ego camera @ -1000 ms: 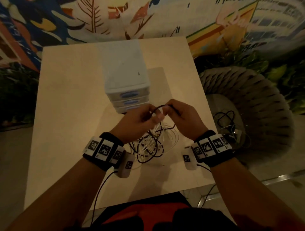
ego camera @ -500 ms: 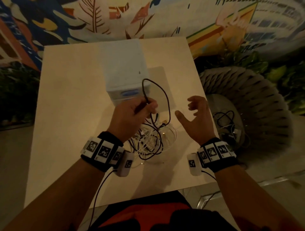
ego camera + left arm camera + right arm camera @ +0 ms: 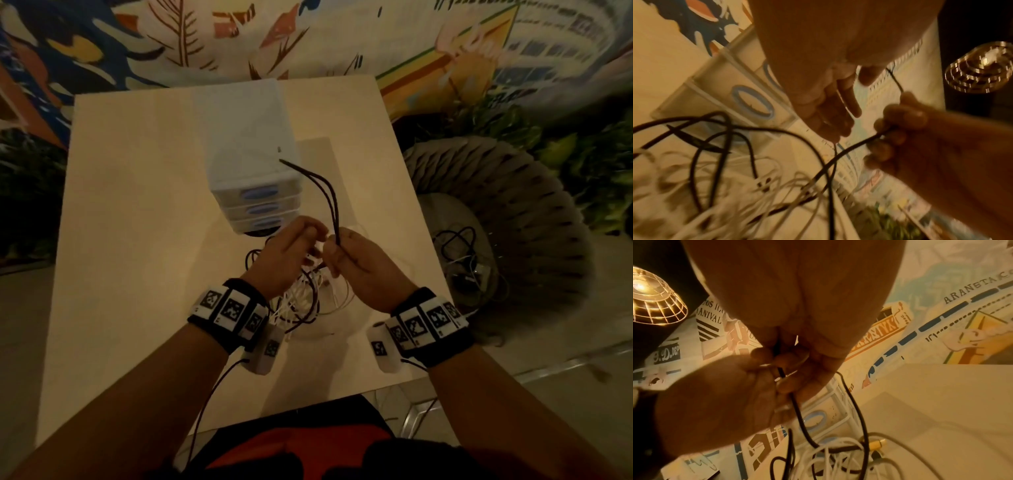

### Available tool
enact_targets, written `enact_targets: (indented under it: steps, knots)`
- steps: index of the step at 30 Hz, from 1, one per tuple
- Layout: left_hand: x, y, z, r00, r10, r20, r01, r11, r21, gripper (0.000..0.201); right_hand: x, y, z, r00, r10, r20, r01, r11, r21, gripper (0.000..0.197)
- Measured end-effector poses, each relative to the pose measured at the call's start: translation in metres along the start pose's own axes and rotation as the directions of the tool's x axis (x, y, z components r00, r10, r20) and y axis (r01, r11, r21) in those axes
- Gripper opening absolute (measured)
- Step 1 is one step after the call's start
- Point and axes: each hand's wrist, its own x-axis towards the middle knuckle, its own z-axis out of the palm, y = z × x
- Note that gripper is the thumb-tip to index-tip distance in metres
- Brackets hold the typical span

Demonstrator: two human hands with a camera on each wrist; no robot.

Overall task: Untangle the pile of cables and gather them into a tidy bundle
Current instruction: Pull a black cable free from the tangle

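The table [image 3: 137, 240] carried the cable pile [image 3: 301, 301] just in front of the drawer unit [image 3: 253, 192]. You held your hands above the pile, presumably to draw one strand clear. Your right hand [image 3: 356, 267] was clamped on the doubled black cable [image 3: 325, 192]; your left hand [image 3: 287, 260] pinched a strand beside it.

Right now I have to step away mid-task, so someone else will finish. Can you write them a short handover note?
Right hand: grips a doubled black cable, loop sticking up toward the drawer unit.
Left hand: fingers curled close beside it; what it holds is unclear.
Cable pile: black and white cables tangled on the table under both hands.
Done: one black cable partly lifted out.
Left: free the rest, gather everything into one bundle.
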Motion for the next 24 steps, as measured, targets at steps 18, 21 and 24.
enact_targets:
  steps: [18, 21, 24]
  knots:
    - [0.012, -0.036, 0.012, 0.955, -0.125, 0.268, -0.139, 0.611, 0.779, 0.029, 0.002, 0.024, -0.043, 0.958, 0.151, -0.242, -0.036, 0.906, 0.422, 0.031]
    - [0.016, -0.043, 0.017, 0.954, -0.156, 0.257, -0.128, 0.563, 0.816, 0.032, 0.003, 0.02, -0.041, 0.984, 0.18, -0.011, -0.137, 0.784, 0.606, 0.032]
    - [0.016, -0.049, 0.01, 0.962, -0.182, 0.204, -0.081, 0.525, 0.847, 0.034, 0.004, 0.025, -0.049, 0.977, 0.21, 0.047, -0.2, 0.805, 0.558, 0.027]
